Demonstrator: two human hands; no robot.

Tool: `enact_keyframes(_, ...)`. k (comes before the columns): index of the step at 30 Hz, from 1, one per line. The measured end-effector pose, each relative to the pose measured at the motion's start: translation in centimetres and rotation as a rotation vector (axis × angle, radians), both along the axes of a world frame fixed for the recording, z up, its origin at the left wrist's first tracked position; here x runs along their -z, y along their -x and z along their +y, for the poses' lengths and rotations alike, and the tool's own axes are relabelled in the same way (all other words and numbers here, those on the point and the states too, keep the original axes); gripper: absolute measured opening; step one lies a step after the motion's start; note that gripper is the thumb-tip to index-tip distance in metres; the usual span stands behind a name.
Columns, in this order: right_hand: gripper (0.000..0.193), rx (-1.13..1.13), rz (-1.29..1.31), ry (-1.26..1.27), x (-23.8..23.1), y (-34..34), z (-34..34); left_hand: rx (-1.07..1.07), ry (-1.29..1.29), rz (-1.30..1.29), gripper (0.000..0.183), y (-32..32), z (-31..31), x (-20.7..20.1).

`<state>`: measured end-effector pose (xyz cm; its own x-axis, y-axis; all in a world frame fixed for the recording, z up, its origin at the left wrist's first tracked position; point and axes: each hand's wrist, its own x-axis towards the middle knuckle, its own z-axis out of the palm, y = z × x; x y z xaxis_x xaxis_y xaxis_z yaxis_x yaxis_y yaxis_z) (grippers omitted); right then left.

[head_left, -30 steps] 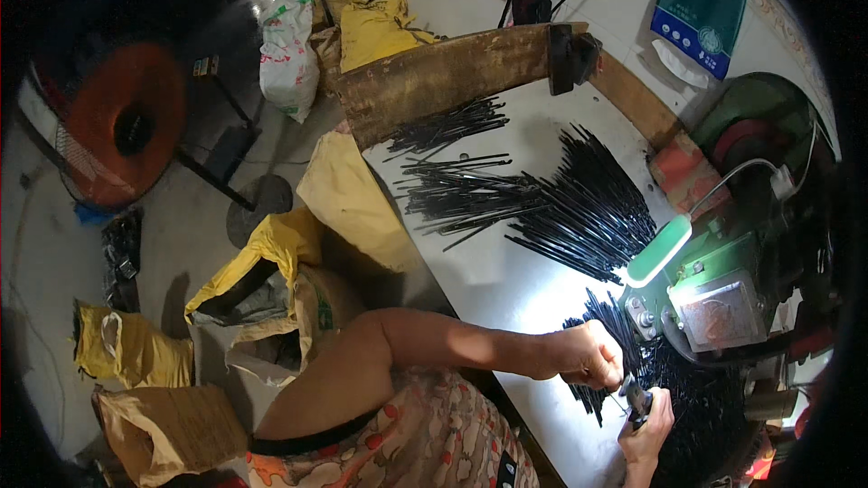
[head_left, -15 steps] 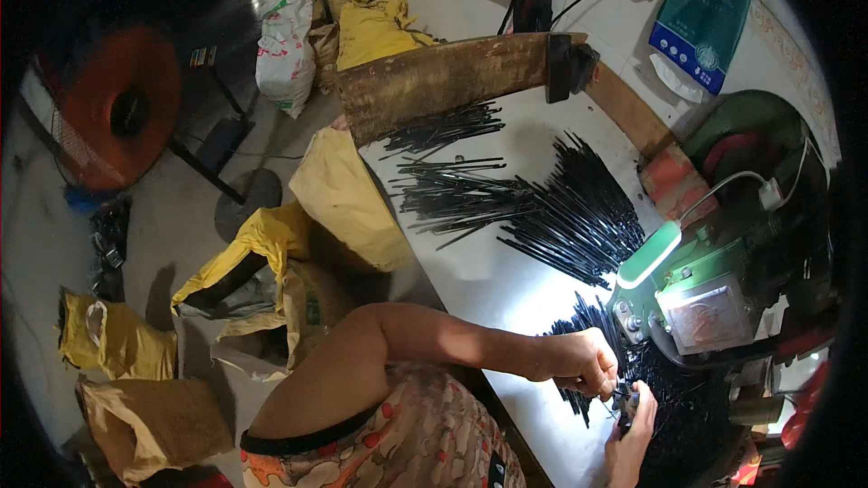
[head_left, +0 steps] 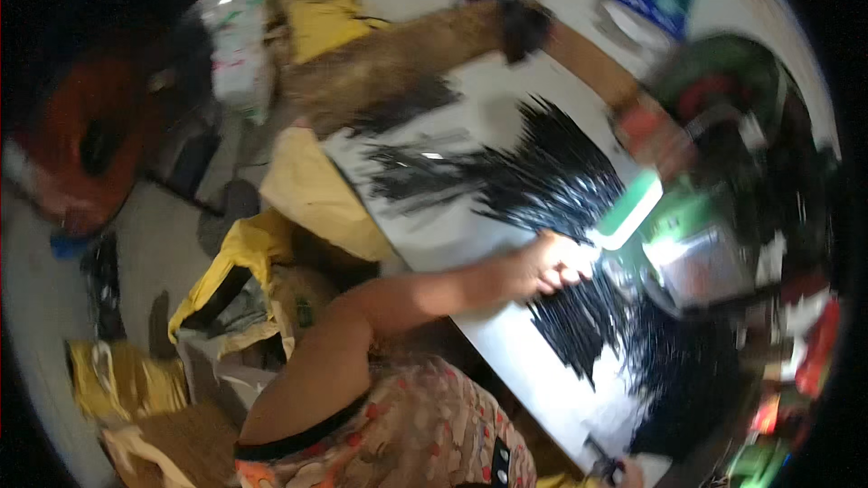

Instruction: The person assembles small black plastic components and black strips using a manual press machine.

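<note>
My left hand [head_left: 553, 264] is over the worktable beside the lamp, its fingers curled. Blur and glare hide whatever is in them. Just beyond it fans a large pile of thin black rods [head_left: 551, 167]; a smaller bunch of the same rods [head_left: 579, 330] lies just below the hand. At the bottom edge my right hand [head_left: 626, 473] is partly cut off, closed around a small dark tool [head_left: 604, 463] whose kind the blur hides.
A lit green lamp [head_left: 630, 208] hangs over the rods, next to a green machine [head_left: 696, 262]. A wooden board [head_left: 389, 59] edges the far side of the white table [head_left: 434, 235]. Open yellow sacks [head_left: 217, 280] and an orange fan [head_left: 77, 145] stand at left.
My hands have parted: the left has gone up toward the lamp and large pile, the right down to the bottom edge with the dark tool. The whole view has shifted and blurred.
</note>
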<state>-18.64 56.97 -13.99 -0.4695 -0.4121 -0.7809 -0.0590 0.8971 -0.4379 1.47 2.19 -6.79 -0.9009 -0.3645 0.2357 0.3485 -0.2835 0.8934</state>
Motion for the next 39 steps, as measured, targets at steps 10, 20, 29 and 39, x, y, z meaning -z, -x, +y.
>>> enact_keyframes(10,0.036,-0.052,1.109,0.161,-13.7,-6.1,-17.6,-0.087,-0.452,-0.630,0.013,-0.4,1.8,-2.6)
enact_keyframes(20,0.021,0.064,0.878,0.582,-15.1,-7.7,-23.3,0.170,-0.511,-0.613,0.012,0.0,2.9,-4.1)
enact_keyframes(29,0.043,-0.233,0.960,-0.164,-14.7,-6.7,-13.5,0.315,-0.626,-0.601,0.014,0.7,2.1,-3.4)
enact_keyframes(39,0.026,-0.328,1.023,-0.243,-11.9,-5.7,-13.0,0.416,-0.716,-0.576,0.015,0.7,2.5,-2.8)
